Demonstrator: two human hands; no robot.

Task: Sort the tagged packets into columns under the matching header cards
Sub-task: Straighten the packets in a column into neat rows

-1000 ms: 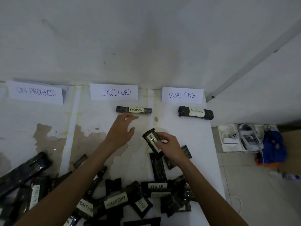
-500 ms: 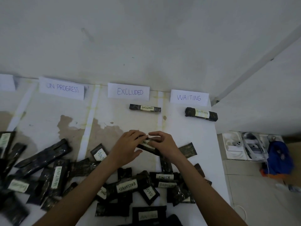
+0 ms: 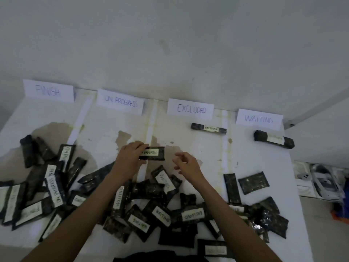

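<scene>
My left hand [image 3: 130, 157] grips a dark packet tagged ON PROGRESS [image 3: 154, 153] by its left end, just above the table. My right hand [image 3: 186, 164] hovers to the right of it, fingers loosely curled, holding nothing. Four header cards stand along the wall: FINISH [image 3: 48, 90], ON PROGRESS [image 3: 120, 102], EXCLUDED [image 3: 190, 109], WAITING [image 3: 259, 119]. One packet tagged EXCLUDED [image 3: 208, 128] lies under its card. A WAITING packet [image 3: 273, 138] lies under the WAITING card. A heap of several tagged packets [image 3: 143, 205] covers the near part of the table.
The white table [image 3: 105, 133] has stained patches and pale tape lines between columns. Its right edge drops to a floor with white boxes [image 3: 319, 180]. A white wall rises behind the cards.
The packet passed from my right hand to my left, which carried it leftward. My right hand let go and drew back. The view swung left, bringing the FINISH card in.
</scene>
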